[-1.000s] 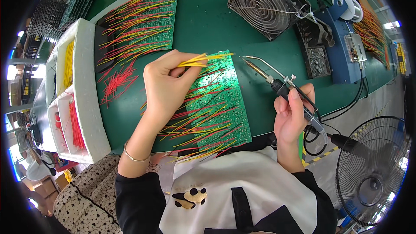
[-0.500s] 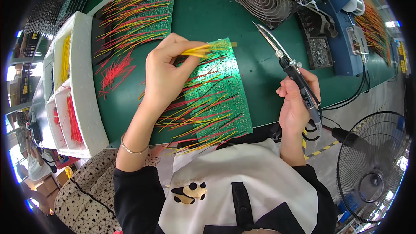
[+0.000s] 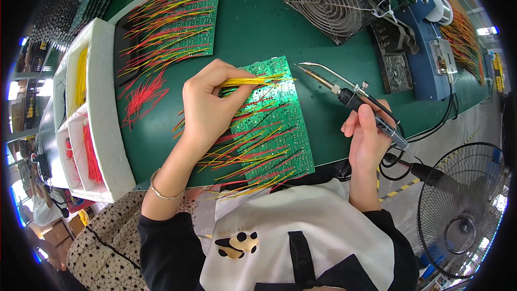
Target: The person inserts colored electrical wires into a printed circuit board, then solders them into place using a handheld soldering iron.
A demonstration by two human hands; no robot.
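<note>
A green circuit board (image 3: pixel 280 121) lies flat on the worktop (image 3: pixel 250 27), red and yellow leads (image 3: pixel 229 156) trailing leftward; bunched yellow wires (image 3: pixel 264 80) cross its far end, near a slanted soldering iron (image 3: pixel 351 99).

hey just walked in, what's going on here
A person's left hand pinches a bunch of yellow wires over the far end of a green circuit board that already bears red, yellow and black wires. The right hand holds a soldering iron, its tip close to the board's far right corner. Another wired board lies farther off to the left, with loose red wires nearby.
</note>
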